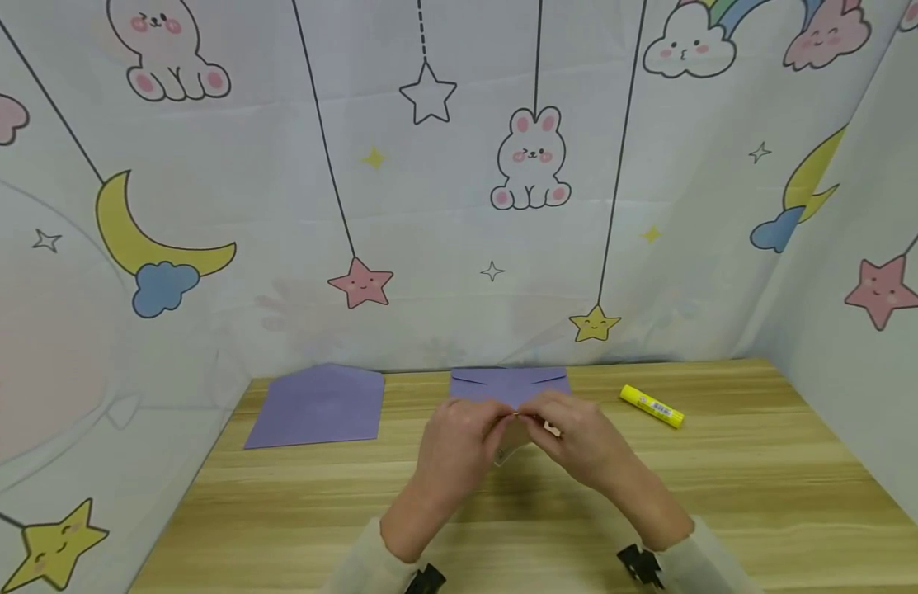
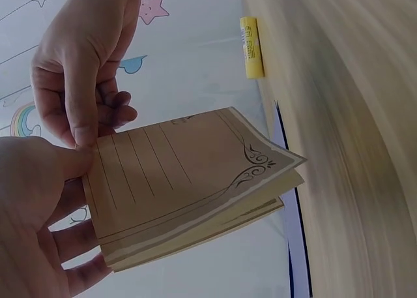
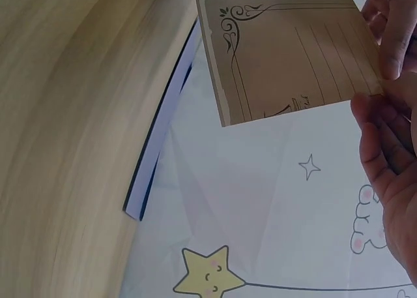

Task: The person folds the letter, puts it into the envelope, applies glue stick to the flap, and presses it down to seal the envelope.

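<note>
Brown letter paper [image 2: 156, 180] with ruled lines and a dark scroll ornament in its corner is folded over, its layers spreading apart at the far end in the left wrist view. My left hand [image 1: 459, 437] pinches it along the folded edge. Right beside it, my right hand [image 1: 581, 437] pinches the same edge, thumb and fingertips almost meeting the left ones. The paper [image 3: 293, 57] is held up off the table, and the hands hide most of it in the head view. Just behind the hands lies a purple envelope [image 1: 510, 381], partly covered by them.
A second purple envelope [image 1: 321, 408] lies at the table's back left. To the right of the hands, a yellow glue stick [image 1: 652, 407] lies on the wood-grain table [image 1: 733, 487]. A printed cloth [image 1: 429, 206] with stars and rabbits hangs behind the table.
</note>
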Motion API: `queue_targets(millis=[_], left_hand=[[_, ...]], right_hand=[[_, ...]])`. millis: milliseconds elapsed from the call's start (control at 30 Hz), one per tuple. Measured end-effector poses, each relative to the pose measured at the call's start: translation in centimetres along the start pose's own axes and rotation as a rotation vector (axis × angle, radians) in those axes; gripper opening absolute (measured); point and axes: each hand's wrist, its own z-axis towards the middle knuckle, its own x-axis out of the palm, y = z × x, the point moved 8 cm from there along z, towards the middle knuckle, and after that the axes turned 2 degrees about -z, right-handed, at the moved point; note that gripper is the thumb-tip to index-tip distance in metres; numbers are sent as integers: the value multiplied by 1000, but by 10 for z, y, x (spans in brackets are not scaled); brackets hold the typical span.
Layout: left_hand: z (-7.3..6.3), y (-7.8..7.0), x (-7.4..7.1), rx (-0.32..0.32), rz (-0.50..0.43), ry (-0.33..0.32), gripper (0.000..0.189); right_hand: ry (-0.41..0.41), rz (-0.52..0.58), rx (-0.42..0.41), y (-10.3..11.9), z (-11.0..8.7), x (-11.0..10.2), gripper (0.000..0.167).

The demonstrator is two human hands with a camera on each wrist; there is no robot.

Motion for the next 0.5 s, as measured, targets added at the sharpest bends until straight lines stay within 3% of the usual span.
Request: queue_targets(millis=[200, 500], left_hand=[[-1, 6, -4, 5, 39, -6, 7], [-1, 29, -9, -62, 85, 23, 6]], right_hand=[[-21, -3, 18, -6, 0, -8, 26], [-43, -20, 63, -21, -2, -21, 26]])
